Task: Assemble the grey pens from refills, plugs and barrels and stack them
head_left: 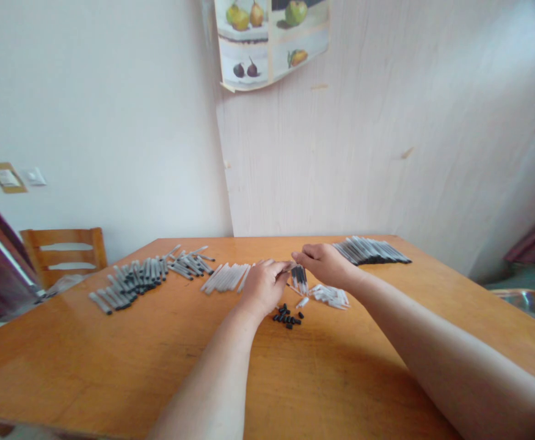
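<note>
My left hand point(264, 286) and my right hand point(329, 263) meet above the middle of the table, fingertips pinched close together. Whatever is between them is too small and hidden to make out. Just below the fingers lie dark ink refills point(299, 277) side by side. A small heap of black pen plugs point(287, 316) is nearer to me. To the right is a pile of small white pen parts point(331, 296), with one loose white piece point(302, 302) beside it. Clear pen barrels point(226, 277) lie in a row left of my left hand, which partly covers them.
Pens with black ends point(132, 281) spread over the table's left side, with another loose group point(189, 264) beside them. A neat row of pens point(372, 250) lies at the back right. A wooden chair point(68, 250) stands beyond the left edge; a wall rises behind the wooden table point(341, 373).
</note>
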Demonstrator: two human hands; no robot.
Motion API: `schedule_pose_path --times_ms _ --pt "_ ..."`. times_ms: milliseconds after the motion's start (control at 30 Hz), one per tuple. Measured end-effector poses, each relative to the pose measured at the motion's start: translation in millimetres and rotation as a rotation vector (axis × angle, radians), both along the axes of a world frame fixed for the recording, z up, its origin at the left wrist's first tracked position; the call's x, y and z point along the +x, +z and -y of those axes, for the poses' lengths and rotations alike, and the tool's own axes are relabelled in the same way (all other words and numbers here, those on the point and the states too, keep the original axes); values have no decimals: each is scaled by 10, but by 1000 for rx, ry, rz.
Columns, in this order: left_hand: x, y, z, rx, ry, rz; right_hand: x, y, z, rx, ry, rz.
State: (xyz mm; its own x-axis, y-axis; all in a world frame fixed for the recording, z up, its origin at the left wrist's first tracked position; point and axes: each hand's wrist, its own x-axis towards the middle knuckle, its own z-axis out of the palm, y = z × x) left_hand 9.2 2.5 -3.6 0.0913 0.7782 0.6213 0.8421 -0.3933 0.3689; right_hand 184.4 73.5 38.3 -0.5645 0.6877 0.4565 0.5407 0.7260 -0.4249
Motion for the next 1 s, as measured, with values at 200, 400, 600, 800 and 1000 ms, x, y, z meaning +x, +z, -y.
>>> schedule_pose_path --times_ms 200,400,600,800,1000 --pt "-22 -23 -24 4 12 5 25 54 33 -68 79 -64" --pt "-21 -23 -16 -2 16 0 37 34 20 -35 55 -23" --pt "-1 8 2 -20 5 -6 26 2 -8 -25 3 25" --pt "-14 -28 -15 11 19 13 56 32 -6 -13 58 -46" --pt "-18 -29 -15 4 8 9 32 -4 -9 45 -10 26"
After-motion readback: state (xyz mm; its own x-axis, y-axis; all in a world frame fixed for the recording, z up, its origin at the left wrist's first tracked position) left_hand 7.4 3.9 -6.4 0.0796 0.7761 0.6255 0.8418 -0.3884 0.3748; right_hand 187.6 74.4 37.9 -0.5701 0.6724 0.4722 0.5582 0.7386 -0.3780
